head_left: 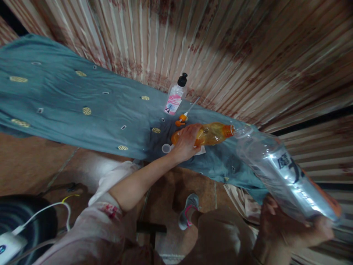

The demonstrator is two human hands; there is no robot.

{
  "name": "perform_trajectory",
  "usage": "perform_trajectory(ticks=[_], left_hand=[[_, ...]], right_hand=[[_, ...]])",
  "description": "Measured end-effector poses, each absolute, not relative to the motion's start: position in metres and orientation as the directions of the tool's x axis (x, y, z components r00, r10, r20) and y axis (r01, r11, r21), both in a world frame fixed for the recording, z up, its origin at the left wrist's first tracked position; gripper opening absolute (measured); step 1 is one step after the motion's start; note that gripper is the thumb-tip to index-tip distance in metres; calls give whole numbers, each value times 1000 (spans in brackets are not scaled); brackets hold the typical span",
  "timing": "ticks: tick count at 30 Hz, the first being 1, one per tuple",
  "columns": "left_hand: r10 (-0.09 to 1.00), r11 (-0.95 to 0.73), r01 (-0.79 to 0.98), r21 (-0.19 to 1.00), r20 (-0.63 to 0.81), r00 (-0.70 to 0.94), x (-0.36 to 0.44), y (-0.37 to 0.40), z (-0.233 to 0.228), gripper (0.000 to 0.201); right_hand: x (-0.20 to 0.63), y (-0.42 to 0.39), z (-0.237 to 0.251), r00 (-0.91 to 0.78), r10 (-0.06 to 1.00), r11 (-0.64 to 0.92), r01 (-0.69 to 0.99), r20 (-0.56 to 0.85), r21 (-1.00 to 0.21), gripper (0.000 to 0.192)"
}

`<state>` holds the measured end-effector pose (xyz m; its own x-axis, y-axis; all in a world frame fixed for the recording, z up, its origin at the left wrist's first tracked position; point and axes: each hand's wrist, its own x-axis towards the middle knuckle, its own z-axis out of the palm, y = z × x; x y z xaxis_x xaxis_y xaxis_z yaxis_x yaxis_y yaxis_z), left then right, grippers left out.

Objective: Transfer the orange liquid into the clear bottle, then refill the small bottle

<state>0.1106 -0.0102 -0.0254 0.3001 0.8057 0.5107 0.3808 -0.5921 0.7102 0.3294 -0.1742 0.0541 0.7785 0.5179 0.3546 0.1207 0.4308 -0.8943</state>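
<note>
My left hand [188,141] is wrapped round an amber plastic bottle [212,134], tilted so that its open neck points right. My right hand [292,224] grips the lower part of a large clear plastic bottle [278,167] with a dark-lettered label. The mouths of the two bottles meet, or nearly meet, above the cloth; whether liquid passes between them I cannot tell. Just beyond my left hand lies an orange pump head [181,119] with a thin dip tube. A small clear round cap [166,148] rests near my left wrist.
A clear bottle with a black pump and pink label [173,101] stands at the back of the cloth-covered table [110,99]. Behind runs a pleated curtain [171,44]. At lower left, a white device [12,244] with cables sits on a black round surface.
</note>
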Motion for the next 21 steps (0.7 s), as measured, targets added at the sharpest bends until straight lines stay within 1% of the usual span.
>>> perform_trajectory(ticks=[4, 8, 13, 19, 20, 21], left_hand=[[804, -595, 377, 710, 513, 302, 111, -9, -26, 71], [813, -582, 385, 717, 492, 312, 111, -10, -25, 70], [816, -576, 388, 720, 485, 314, 110, -11, -23, 70], [818, -574, 386, 722, 482, 314, 110, -11, -21, 70], [819, -573, 388, 722, 481, 313, 110, -11, -21, 70], [820, -570, 391, 722, 478, 313, 110, -11, -21, 70]], right_hand=[[329, -175, 55, 774, 522, 443, 114, 359, -889, 56], [329, -175, 54, 740, 549, 439, 140, 389, -887, 57], [329, -174, 54, 795, 506, 440, 96, 335, -893, 64], [334, -175, 52, 749, 547, 428, 135, 375, -894, 60], [335, -175, 51, 749, 547, 430, 132, 374, -893, 60], [336, -175, 51, 765, 546, 422, 99, 340, -901, 60]])
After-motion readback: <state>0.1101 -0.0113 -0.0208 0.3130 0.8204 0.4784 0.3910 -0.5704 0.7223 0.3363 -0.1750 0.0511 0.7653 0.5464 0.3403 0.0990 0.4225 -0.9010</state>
